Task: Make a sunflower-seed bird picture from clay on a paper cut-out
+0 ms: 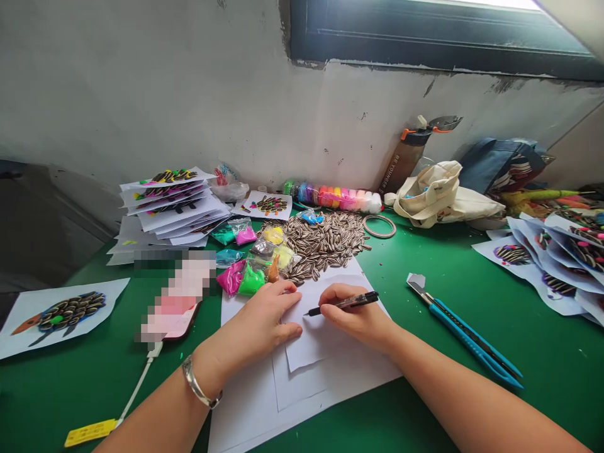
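Observation:
A black pen [346, 303] is pinched in my right hand [352, 318], its tip at or just above a small white sheet [306, 352]. My left hand [264, 321] lies on that sheet's left side, fingers apart, holding nothing. Under it is a larger white paper [245, 415] with thin drawn lines. Beyond my hands spreads a heap of striped sunflower seeds [325, 242]. Small bags of coloured clay [252, 277] lie just past my left hand.
Picture stacks stand at left [170, 207] and right [561, 264]. A seed-bird picture [66, 318] and a charging phone [174, 302] lie left. On the right are a blue utility knife [467, 333], tape roll [380, 226], cloth bag [434, 195] and bottle [406, 157]. Clay tubs [335, 196] line the wall.

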A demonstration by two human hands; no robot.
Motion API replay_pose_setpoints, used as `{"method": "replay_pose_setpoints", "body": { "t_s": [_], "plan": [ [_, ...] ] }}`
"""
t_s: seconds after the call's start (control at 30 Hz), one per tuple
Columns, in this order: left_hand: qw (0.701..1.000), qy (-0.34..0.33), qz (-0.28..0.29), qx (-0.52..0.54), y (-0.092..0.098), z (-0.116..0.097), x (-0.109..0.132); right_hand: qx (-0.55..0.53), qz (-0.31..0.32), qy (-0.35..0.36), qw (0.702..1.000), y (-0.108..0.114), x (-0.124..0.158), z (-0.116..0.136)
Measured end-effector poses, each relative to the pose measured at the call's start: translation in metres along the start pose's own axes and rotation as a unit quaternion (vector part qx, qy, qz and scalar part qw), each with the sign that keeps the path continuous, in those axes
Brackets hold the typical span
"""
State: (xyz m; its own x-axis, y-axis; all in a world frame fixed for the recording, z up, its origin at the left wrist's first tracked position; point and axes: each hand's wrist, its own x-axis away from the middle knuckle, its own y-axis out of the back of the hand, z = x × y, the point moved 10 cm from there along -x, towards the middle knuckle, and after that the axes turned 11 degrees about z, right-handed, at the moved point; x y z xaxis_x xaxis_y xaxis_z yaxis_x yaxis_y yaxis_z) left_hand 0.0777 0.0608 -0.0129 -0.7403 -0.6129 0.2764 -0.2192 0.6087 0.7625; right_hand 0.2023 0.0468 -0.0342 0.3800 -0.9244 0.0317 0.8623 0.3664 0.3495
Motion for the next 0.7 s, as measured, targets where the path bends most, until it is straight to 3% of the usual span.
{"method": "replay_pose_setpoints", "body": {
  "t_s": [0.7],
  "plan": [
    [1.000,0.010,0.005,0.002,-0.0018,0.0019,0.0008,0.000,-0.014,-0.029,0.999,0.0009,-0.0005,-0.0032]
  ]
}}
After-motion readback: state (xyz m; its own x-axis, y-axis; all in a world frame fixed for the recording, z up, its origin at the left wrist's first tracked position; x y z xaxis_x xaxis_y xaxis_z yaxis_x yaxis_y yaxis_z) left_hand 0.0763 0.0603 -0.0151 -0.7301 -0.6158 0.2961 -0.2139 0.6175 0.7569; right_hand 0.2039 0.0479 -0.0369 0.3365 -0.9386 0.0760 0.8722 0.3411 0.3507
